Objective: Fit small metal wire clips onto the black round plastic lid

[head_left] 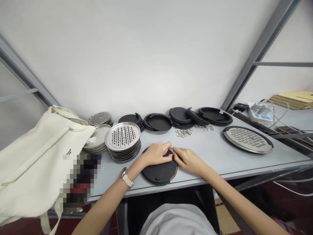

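Observation:
A round black disc [156, 171] lies flat near the table's front edge, with a thin brownish strip along its right rim. My left hand [157, 154] rests over the disc's upper part, its thumb and index finger closing on a small metal piece [170, 150]. From the right, my right hand [187, 160] pinches the same piece at the disc's upper right edge. The piece looks like a small metal hook, partly hidden by the fingertips. Several similar metal hooks [183, 132] lie loose on the table beyond my hands.
Stacked perforated metal discs [123, 137] and plain metal discs [97, 137] stand left, beside a cream bag [36, 163]. Black round trays [158, 122] line the wall. A perforated disc in a black rim [248, 139] lies right. Metal frame posts [259, 49] flank the table [207, 147].

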The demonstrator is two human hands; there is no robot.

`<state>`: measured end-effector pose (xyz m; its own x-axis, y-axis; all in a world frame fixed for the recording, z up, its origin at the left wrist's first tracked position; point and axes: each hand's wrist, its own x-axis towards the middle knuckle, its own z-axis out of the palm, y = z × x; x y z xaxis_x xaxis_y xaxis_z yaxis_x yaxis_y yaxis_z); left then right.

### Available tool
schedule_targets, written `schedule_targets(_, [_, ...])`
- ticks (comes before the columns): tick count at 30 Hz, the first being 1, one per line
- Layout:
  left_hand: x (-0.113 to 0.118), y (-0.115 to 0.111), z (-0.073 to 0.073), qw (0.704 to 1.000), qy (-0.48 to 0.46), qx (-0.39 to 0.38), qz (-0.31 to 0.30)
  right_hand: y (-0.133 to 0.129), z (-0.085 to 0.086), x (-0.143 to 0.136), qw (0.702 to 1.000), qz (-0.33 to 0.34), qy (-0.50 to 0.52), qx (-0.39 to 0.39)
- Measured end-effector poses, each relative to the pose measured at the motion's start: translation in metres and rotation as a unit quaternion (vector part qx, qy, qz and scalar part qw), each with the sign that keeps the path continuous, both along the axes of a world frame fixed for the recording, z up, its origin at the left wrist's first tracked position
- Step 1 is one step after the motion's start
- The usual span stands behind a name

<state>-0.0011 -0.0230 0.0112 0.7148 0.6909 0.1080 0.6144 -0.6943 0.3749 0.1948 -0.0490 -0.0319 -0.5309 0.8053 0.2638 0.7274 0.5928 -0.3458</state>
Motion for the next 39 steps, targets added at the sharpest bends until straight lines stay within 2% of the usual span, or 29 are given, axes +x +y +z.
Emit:
schedule_targets(7, [0.0007, 0.0001, 0.0006, 1.0, 0.0, 0.006, -0.002, 0.0005, 0.0, -0.002, 0.999, -0.018, -0.027, -0.002])
schedule_targets(19, [0.0015, -0.0005, 0.0006, 1.0, 0.011, 0.016, 0.001, 0.0009, 0.0012, -0.0009, 1.0, -0.014, 0.006, -0.011])
schedule_targets(39, [-0.0004, 0.0015, -0.0009, 1.0, -0.016, 0.006, -0.017, 0.0019, 0.0016, -0.0001, 1.0, -0.018, 0.003, -0.014])
